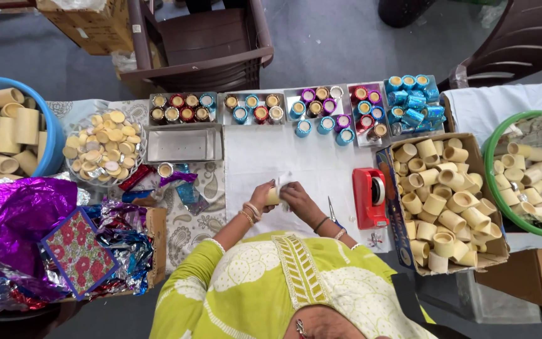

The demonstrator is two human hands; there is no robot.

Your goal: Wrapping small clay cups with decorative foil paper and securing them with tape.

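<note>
My left hand (262,192) and my right hand (296,198) meet over the white cloth (265,157) at the table's front middle. Together they hold a small cream cardboard tube (273,196), with a pale bit of wrapping showing at my right fingers. Bangles sit on both wrists. Small scissors (332,211) lie just right of my right forearm. A red tape dispenser (370,198) stands further right on the cloth.
A cardboard box (394,220) of bare cream tubes is on the right, next to a green basin (489,176) holding more. Steel trays (183,144) with foil-wrapped cups line the back. On the left are a blue tub (51,135), a bowl of round caps (105,150) and purple foil sheets (14,213).
</note>
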